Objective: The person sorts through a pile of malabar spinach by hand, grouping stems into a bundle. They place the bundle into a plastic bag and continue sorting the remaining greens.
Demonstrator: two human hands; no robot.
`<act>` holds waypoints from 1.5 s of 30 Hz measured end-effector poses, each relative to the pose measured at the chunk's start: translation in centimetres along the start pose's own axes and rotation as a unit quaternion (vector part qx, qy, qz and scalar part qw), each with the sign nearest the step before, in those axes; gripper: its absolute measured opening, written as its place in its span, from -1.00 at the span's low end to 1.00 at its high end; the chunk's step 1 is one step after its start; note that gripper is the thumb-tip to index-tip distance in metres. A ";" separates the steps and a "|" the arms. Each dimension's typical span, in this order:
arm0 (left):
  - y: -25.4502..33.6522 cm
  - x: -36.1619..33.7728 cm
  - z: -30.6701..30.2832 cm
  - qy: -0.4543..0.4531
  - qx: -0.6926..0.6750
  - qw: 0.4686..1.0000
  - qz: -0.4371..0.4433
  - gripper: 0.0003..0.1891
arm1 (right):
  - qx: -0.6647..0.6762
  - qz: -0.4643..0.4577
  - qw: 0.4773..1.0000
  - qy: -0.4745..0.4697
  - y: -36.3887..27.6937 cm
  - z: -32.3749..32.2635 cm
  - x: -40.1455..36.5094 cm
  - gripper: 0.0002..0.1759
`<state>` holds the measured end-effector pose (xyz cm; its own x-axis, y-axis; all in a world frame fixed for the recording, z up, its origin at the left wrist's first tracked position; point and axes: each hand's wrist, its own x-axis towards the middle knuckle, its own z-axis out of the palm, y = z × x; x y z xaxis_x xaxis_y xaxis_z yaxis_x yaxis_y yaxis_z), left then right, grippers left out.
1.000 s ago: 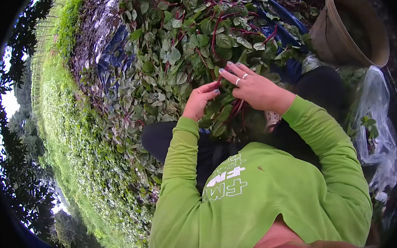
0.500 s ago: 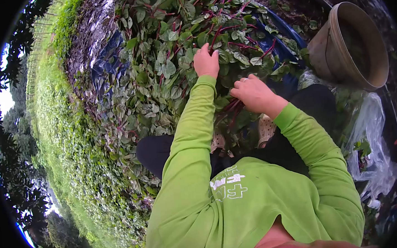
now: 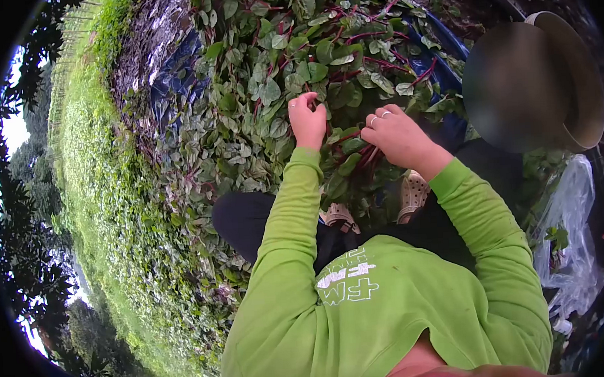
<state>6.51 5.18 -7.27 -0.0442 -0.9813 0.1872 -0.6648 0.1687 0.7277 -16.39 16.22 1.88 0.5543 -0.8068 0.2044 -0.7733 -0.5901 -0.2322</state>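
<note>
A broad heap of red-stemmed leafy greens [image 3: 268,90], looking like Malabar spinach, spreads before me. My right hand [image 3: 399,137], with rings on its fingers, is closed round a bunch of red stems [image 3: 368,158]. The bunch hangs below the fingers, above the ground between my clogs. To its left, my left hand [image 3: 307,122] is over the heap with fingers curled and the thumb near the index finger. Whatever is between those fingertips, if anything, is too small to make out. The two hands are apart.
A large bucket [image 3: 586,88] lies tilted at the upper right, partly covered by a dark blur. Blue sheeting [image 3: 445,38] shows under the greens. A clear plastic bag [image 3: 571,241] lies at my right. My clogs [image 3: 413,192] are just below my hands. Grass [image 3: 88,201] runs along the left.
My left hand has drawn back toward me, and its fingers are more curled. My right hand has shifted slightly right with the bunch. A dark blur now covers part of the bucket.
</note>
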 end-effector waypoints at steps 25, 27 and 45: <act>-6.0 2.9 -8.5 -0.140 -0.498 0.782 -0.348 -0.73 | 0.023 0.020 0.999 -0.023 -0.8 -0.4 0.4 -0.87; -5.1 2.1 -7.9 -0.190 -0.465 0.796 -0.338 -0.74 | 0.022 -0.020 0.998 0.055 -0.8 0.0 0.4 -0.87; -4.3 -5.8 4.1 -0.088 0.197 0.977 0.001 -0.72 | 0.029 0.023 0.987 -0.159 -1.3 1.8 -1.5 -0.74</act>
<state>6.56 9.75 -14.22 -0.1499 -0.9876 0.0475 -0.8981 0.1561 0.4113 -15.66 18.18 0.13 0.5952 -0.7954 -0.1142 -0.7857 -0.5464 -0.2899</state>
